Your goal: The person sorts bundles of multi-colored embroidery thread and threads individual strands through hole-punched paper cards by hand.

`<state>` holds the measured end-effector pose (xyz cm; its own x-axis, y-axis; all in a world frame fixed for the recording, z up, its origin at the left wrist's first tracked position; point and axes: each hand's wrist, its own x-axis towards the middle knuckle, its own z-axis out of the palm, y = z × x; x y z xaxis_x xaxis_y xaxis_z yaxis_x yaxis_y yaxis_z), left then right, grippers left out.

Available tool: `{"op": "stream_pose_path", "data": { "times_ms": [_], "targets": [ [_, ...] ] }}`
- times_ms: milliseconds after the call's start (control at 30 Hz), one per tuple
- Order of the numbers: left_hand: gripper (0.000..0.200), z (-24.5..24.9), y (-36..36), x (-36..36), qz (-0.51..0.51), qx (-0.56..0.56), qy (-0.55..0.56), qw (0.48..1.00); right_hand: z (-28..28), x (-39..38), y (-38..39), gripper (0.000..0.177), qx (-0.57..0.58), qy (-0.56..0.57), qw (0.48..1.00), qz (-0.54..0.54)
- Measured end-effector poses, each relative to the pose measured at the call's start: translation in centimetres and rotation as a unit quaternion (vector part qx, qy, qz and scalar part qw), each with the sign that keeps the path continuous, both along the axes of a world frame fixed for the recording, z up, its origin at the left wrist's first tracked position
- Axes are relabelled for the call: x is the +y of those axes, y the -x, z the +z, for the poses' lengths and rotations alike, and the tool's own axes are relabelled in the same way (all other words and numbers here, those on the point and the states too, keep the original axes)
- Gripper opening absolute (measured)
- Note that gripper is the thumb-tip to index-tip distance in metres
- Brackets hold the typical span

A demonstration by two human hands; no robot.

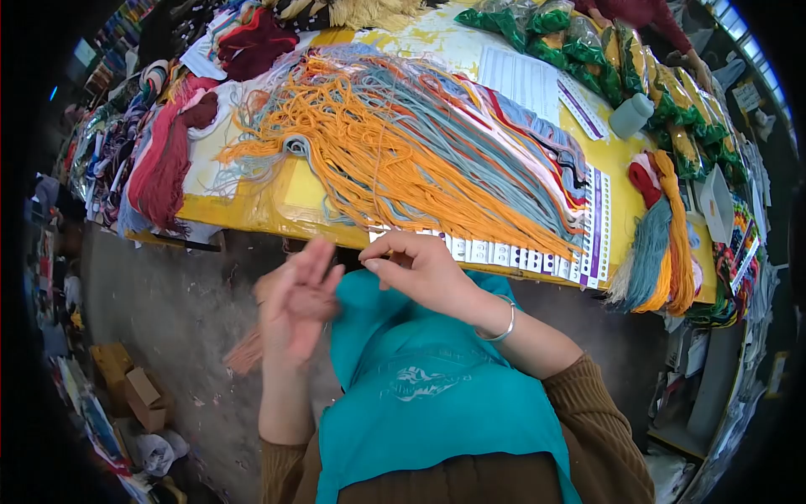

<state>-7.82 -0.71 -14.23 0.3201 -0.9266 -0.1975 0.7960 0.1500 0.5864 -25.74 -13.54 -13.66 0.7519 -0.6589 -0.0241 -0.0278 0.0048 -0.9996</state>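
My left hand (pixel 302 294) is raised in front of the table edge, smeared by motion. A dusty-pink bundle of thread (pixel 245 349) hangs from it, its loose ends below the wrist. Beside it, my right hand (pixel 416 269) has thumb and forefinger drawn together in a pinch; anything between them is too small to make out. Just beyond both hands, a wide spread of orange thread (pixel 369 160) lies over grey-blue thread (pixel 437 126), with red, white and pink strands toward the right. White punched cards (pixel 596 227) run along the ends of these strands.
The yellow table (pixel 294 189) holds a red thread bundle (pixel 164 164) on the left and a multicoloured bundle (pixel 659 235) on the right. Printed sheets (pixel 516 80), a pale bottle (pixel 631 115) and green-and-gold packets (pixel 588 55) lie farther back. Cardboard boxes (pixel 143 395) stand on the floor.
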Motion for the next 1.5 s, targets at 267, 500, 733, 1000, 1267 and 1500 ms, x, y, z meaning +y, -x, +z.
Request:
{"op": "stream_pose_path", "data": {
  "times_ms": [267, 500, 733, 1000, 1267, 1500],
  "targets": [
    [0.038, -2.9, 5.2, -5.6, -0.107, -0.063, -0.054, 0.991, -3.2, 0.5, 0.4, 0.014, -0.048, -0.155, 0.984, -0.076],
    [0.039, -3.3, 6.3, -6.9, -0.105, -0.006, -0.064, 0.992, -3.8, 0.0, 1.2, 0.011, -0.054, -0.212, 0.967, -0.132],
    [0.036, -4.5, 6.0, -7.3, -0.096, -0.048, -0.069, 0.992, -4.8, -0.3, 1.4, 0.01, -0.117, -0.265, 0.945, -0.155],
    [0.028, -3.4, 6.3, -7.7, -0.091, -0.07, -0.055, 0.992, -3.9, -0.7, 2.3, 0.012, -0.07, -0.237, 0.95, -0.19],
    [0.017, -1.0, -4.9, -2.3, -0.108, 0.282, 0.166, 0.939, 0.8, -7.7, 14.6, 0.008, -0.433, -0.299, 0.838, -0.142],
    [0.039, -0.1, -18.9, 12.5, 0.28, 0.045, 0.26, 0.923, 3.4, -13.5, 45.3, 0.013, -0.274, 0.034, 0.789, -0.549]
  ]
}}
